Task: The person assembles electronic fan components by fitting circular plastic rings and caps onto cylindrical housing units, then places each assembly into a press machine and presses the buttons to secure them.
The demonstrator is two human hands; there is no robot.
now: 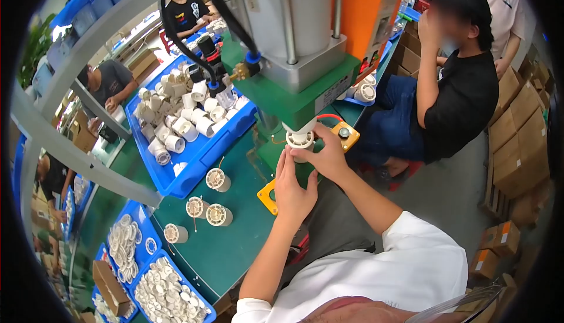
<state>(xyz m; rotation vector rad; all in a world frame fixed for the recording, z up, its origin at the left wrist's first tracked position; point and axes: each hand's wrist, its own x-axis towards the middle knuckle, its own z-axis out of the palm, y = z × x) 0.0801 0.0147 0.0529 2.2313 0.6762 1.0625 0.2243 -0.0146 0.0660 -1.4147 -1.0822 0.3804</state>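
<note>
A white ribbed plastic cup-shaped part (301,140) sits upright beneath the pale ram of a green-headed press (305,96). My right hand (330,157) grips its right side, with thumb and index finger around it. From the left and front, my left hand (294,192) holds the same part with its fingertips, the thumb standing apart lower down. The underside of the part is hidden behind my fingers. Close by are a yellow button box (349,136) on the right and another yellow box (268,198) on the left.
Several similar white parts with thin wires, one of them a cup (218,215), stand on the green table (235,252). A blue tray (176,185) of white cups lies beyond, and a blue bin (205,308) of small white pieces nearer. A co-worker (464,88) sits at right.
</note>
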